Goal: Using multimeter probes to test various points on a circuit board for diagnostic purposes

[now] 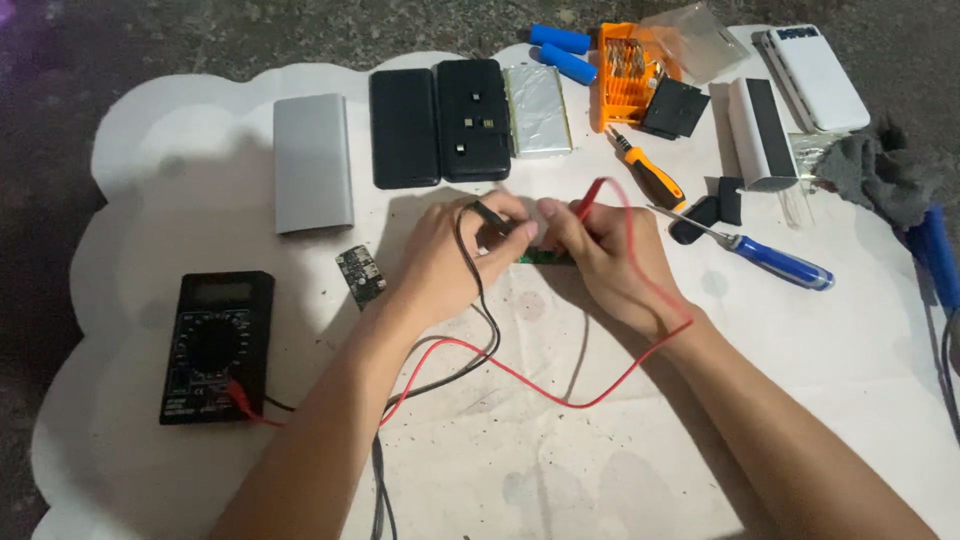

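head view: both forearms reach in from below, meeting mid-mat.
left hand (445,262): pinching black probe (490,213).
right hand (605,262): pinching red probe (590,198).
green board (545,259): between the hands, mostly hidden by fingers.
multimeter (217,345): left on white mat (800,400), leads trailing.
nearby: small circuit board (360,275), silver case (313,162), blue screwdriver (770,260).

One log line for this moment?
left hand: black probe | right hand: red probe | both on green board | meter left
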